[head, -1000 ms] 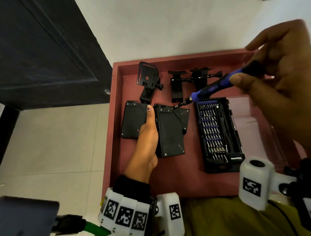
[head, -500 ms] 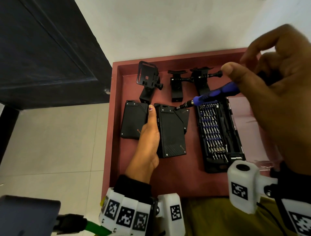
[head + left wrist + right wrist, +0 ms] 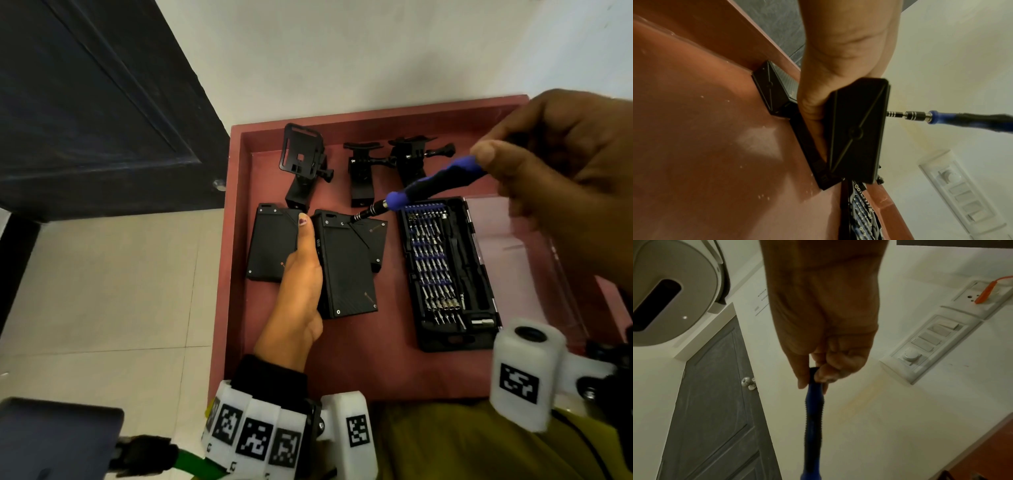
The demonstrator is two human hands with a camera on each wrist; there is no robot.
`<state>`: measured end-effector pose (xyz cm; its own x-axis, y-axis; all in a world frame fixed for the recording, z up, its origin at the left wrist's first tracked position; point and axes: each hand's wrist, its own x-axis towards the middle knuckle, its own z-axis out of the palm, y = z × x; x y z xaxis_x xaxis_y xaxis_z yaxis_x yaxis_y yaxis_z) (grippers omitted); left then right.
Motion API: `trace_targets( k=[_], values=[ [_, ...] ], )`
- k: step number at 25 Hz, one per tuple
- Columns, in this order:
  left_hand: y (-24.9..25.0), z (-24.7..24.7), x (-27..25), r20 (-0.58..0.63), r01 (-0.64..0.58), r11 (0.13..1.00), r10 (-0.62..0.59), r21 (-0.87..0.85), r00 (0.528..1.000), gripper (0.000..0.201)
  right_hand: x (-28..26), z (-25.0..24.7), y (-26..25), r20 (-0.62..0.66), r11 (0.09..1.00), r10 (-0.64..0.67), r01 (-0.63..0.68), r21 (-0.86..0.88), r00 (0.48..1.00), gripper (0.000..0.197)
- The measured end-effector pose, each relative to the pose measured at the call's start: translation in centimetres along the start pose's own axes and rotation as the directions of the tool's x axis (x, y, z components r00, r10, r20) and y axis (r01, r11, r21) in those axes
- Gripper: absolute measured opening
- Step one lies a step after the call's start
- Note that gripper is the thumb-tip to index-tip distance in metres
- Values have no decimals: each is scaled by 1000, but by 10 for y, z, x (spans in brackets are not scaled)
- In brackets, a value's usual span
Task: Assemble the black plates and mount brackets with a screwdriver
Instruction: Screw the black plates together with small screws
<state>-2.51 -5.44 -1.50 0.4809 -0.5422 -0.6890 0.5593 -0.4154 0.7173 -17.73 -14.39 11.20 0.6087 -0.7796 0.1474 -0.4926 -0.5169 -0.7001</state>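
While we hold the work steady, the items on the red tray (image 3: 236, 274) read as follows.

Item one: black plate (image 3: 346, 270), centre of the head view, lying over a second dark piece whose angled corner shows at its right. Our left hand (image 3: 301, 284) grasps it along its left edge, thumb laid up the side; the left wrist view shows the fingers (image 3: 813, 112) curled under the plate, lifting that edge off the tray floor.

Item two: screwdriver (image 3: 435, 183), blue and black handle, metal collar. It slants from the upper right of the head view down to the plate's upper edge, the bit meeting the plate near a corner screw. Our right hand (image 3: 561, 164) pinches the handle's upper end between thumb and fingertips (image 3: 824, 374), the other fingers curled.

Item three: another black plate (image 3: 270, 246), just left of the held one, flat on the tray, partly under our left hand.

Item four: mount brackets, three, along the tray's upper edge. A frame-type bracket (image 3: 301, 154) stands at left; two clamp brackets (image 3: 363, 171) (image 3: 411, 161) with thumbscrews sit to its right, the rightmost partly behind the screwdriver.

Item five: bit set case (image 3: 442, 274), open, right of the plates, rows of bits showing, its clear lid (image 3: 520, 246) folded out to the right beneath our right hand.

Surroundings: dark door (image 3: 85, 102) at upper left, pale tiled floor (image 3: 102, 291) at left.
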Motion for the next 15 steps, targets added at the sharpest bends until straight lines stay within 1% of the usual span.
trace_targets(
  k=[1,3,4,5,6,8,9,10,12,15],
  values=[
    [0,1,0,-2,-2,1000,2,10,1000,64,1,1,10,-52,998,10,-13,-64,999,36],
    [0,3,0,7,2,1000,-2,13,1000,65,9,-4,15,-125,996,32,-41,-75,992,45],
    [0,3,-1,11,7,1000,-7,11,1000,65,7,-2,15,-107,993,31,-43,-110,994,47],
    [0,3,-1,11,7,1000,-7,10,1000,65,5,2,18,-119,992,26,-41,-121,993,45],
    [0,3,0,8,4,1000,-4,12,1000,65,8,4,22,-175,995,15,-33,-99,985,40],
    [-1,3,0,8,8,1000,-8,18,1000,67,13,5,22,-208,999,10,-18,-37,978,27],
    [-1,3,0,5,10,1000,-11,23,1000,69,12,7,21,-210,1000,21,-18,15,977,26],
    [-1,3,0,6,12,1000,-12,27,1000,71,10,9,19,-219,998,26,-14,55,975,30],
    [-1,3,0,14,11,999,-12,32,1000,71,8,8,18,-173,994,28,-10,106,985,33],
    [0,2,-1,14,1,1000,-1,26,1000,68,6,0,19,-13,995,9,-8,100,1000,24]
  ],
)
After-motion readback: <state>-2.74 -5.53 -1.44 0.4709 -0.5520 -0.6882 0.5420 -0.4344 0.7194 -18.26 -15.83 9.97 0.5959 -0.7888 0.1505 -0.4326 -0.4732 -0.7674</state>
